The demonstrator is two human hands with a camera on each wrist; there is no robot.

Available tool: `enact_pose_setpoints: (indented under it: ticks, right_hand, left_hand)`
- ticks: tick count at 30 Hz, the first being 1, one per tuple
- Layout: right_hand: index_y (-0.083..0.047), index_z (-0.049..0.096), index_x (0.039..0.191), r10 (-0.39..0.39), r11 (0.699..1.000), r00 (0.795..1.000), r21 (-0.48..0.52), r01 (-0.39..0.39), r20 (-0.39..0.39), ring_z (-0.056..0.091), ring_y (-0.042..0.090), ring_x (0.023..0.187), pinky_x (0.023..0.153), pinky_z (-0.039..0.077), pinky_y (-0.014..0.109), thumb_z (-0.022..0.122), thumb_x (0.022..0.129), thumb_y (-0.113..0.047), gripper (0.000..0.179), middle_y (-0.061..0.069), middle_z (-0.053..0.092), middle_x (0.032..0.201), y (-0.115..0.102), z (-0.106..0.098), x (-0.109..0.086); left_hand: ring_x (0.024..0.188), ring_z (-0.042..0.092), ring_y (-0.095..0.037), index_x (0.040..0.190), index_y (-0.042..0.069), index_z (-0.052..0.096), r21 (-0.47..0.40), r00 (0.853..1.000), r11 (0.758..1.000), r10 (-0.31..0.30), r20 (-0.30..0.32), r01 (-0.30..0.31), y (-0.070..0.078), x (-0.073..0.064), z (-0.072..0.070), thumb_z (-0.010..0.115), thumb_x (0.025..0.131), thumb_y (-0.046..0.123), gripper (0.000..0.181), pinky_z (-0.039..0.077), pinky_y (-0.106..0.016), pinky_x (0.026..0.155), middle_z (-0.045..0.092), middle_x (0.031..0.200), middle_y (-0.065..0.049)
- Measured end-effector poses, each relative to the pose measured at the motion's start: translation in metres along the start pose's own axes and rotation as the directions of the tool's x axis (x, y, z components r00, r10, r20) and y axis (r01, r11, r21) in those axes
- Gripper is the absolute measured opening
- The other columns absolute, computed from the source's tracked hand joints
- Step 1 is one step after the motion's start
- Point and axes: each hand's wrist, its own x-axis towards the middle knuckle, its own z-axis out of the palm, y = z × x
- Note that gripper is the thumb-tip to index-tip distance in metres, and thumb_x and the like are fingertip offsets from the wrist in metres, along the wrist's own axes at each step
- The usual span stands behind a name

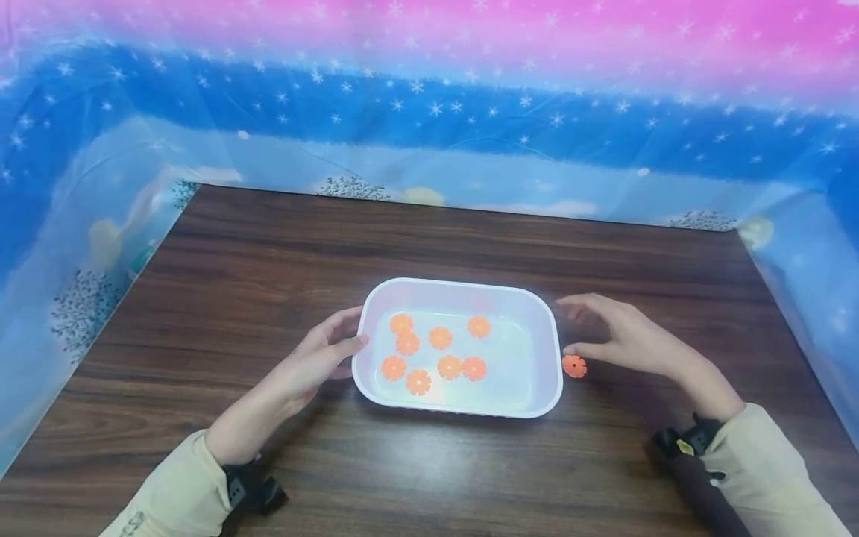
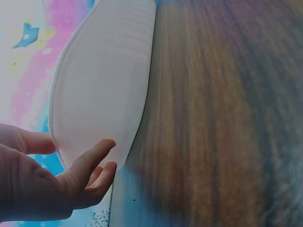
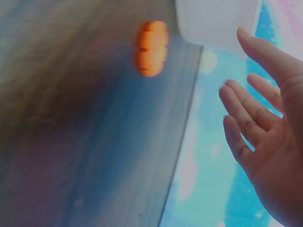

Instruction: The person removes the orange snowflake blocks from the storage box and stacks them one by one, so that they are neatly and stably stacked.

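A white, rounded-rectangular plastic tray (image 1: 515,373) sits on a dark brown wood-grain table (image 1: 436,466), its long side running from 9 to 3 o'clock as the person sees it. Eight thin orange notched discs (image 1: 440,344) lie on its floor: two at 9 to 10 o'clock, with their edges meeting, one nearer the middle toward 10, one toward 1, two at about 8, and two side by side below the centre at 5 to 7. At the tray's 9 o'clock end the left hand (image 1: 312,362) pinches the wall, thumb on the rim and fingers against the outside. Just off the 3 o'clock end the right hand (image 1: 627,337) is spread, thumb well apart from the fingers, and holds nothing. A ninth orange notched disc (image 1: 580,368) is outside the tray, just beside its wall at between 3 and 4 o'clock, under the right thumb; it is blurred in the right wrist view, and whether it rests on the table cannot be told. Beige sleeves (image 1: 176,488) and black wrist-worn devices (image 1: 250,488) come in from 7 and 5 o'clock. A pink-and-blue cloth with white snowflakes (image 1: 436,93) hangs behind the table from 10 to 2 o'clock.
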Motion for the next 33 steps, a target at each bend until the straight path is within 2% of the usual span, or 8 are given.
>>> enact_pose_setpoints:
  ticks: [3, 8, 11, 18, 22, 25, 29, 33]
  right_hand:
    - [-0.014, 0.049, 0.133, -0.027, 1.0, 0.998, 0.013, 0.028, -0.053, 0.059, 0.017, 0.1, 0.076, 0.052, 0.041, 0.078, 0.076, -0.025, 0.065, 0.001, 0.061, 0.108, -0.005, -0.006, 0.009]
    - [-0.014, 0.052, 0.129, -0.084, 0.995, 0.989, 0.049, 0.091, -0.123, 0.059, 0.014, 0.099, 0.077, 0.053, 0.038, 0.078, 0.076, -0.019, 0.059, -0.001, 0.061, 0.107, -0.018, -0.007, 0.025]
    - [-0.013, 0.054, 0.128, -0.114, 0.99, 0.987, 0.07, 0.123, -0.117, 0.059, 0.013, 0.098, 0.08, 0.052, 0.038, 0.077, 0.078, -0.017, 0.055, 0.0, 0.062, 0.107, -0.026, -0.003, 0.036]
    - [-0.009, 0.057, 0.123, -0.156, 0.983, 0.985, 0.085, 0.162, -0.08, 0.059, 0.019, 0.096, 0.077, 0.05, 0.038, 0.077, 0.077, -0.016, 0.05, 0.005, 0.063, 0.107, -0.039, 0.01, 0.056]
    - [-0.011, 0.058, 0.123, -0.143, 0.983, 0.989, 0.113, 0.147, -0.038, 0.059, 0.02, 0.099, 0.081, 0.05, 0.042, 0.075, 0.079, -0.021, 0.048, 0.004, 0.063, 0.11, -0.042, 0.018, 0.064]
    - [-0.013, 0.059, 0.122, -0.105, 0.991, 0.994, 0.079, 0.104, 0.008, 0.059, 0.02, 0.101, 0.084, 0.05, 0.043, 0.073, 0.081, -0.027, 0.046, 0.003, 0.063, 0.11, -0.048, 0.024, 0.068]
    - [-0.013, 0.061, 0.119, -0.061, 0.998, 0.998, 0.009, 0.061, 0.027, 0.06, 0.018, 0.096, 0.079, 0.051, 0.037, 0.073, 0.081, -0.03, 0.044, 0.002, 0.064, 0.104, -0.058, 0.031, 0.071]
    - [-0.014, 0.062, 0.119, -0.02, 1.0, 0.999, -0.015, 0.021, 0.047, 0.06, 0.015, 0.093, 0.076, 0.051, 0.033, 0.074, 0.08, -0.029, 0.044, 0.001, 0.064, 0.103, -0.066, 0.037, 0.075]
  left_hand:
    - [0.129, 0.039, -0.035, 0.146, 0.013, 0.025, -0.005, 1.0, 1.0, -0.005, -0.002, 0.005, 0.001, 0.0, 0.0, 0.047, 0.097, 0.019, 0.054, 0.044, -0.046, 0.096, 0.028, 0.148, -0.015]
    - [0.128, 0.04, -0.036, 0.147, 0.012, 0.024, 0.002, 1.0, 1.0, -0.004, -0.009, 0.004, 0.002, -0.001, -0.001, 0.047, 0.098, 0.02, 0.055, 0.043, -0.047, 0.096, 0.028, 0.147, -0.016]
    - [0.127, 0.041, -0.037, 0.147, 0.011, 0.023, 0.004, 1.0, 1.0, 0.006, -0.011, -0.006, 0.002, -0.002, -0.001, 0.047, 0.097, 0.019, 0.056, 0.043, -0.048, 0.096, 0.028, 0.146, -0.018]
    - [0.126, 0.041, -0.037, 0.147, 0.01, 0.024, 0.0, 1.0, 1.0, 0.018, -0.009, -0.018, 0.0, -0.003, -0.001, 0.048, 0.097, 0.019, 0.056, 0.043, -0.049, 0.096, 0.029, 0.146, -0.017]
    - [0.127, 0.041, -0.036, 0.147, 0.011, 0.024, -0.003, 1.0, 1.0, 0.017, -0.009, -0.017, -0.001, -0.002, -0.001, 0.048, 0.097, 0.02, 0.056, 0.043, -0.049, 0.096, 0.029, 0.146, -0.017]
    - [0.127, 0.041, -0.036, 0.147, 0.012, 0.024, -0.008, 1.0, 1.0, 0.013, -0.01, -0.013, -0.001, -0.002, -0.001, 0.049, 0.097, 0.021, 0.056, 0.043, -0.048, 0.096, 0.029, 0.146, -0.016]
    - [0.128, 0.04, -0.036, 0.147, 0.013, 0.025, -0.011, 1.0, 1.0, 0.013, -0.011, -0.013, -0.001, -0.003, -0.001, 0.049, 0.097, 0.021, 0.056, 0.043, -0.048, 0.097, 0.029, 0.147, -0.016]
    - [0.128, 0.039, -0.036, 0.147, 0.012, 0.025, -0.011, 1.0, 1.0, 0.016, -0.006, -0.016, 0.0, -0.003, 0.0, 0.048, 0.097, 0.02, 0.055, 0.042, -0.048, 0.097, 0.029, 0.146, -0.016]
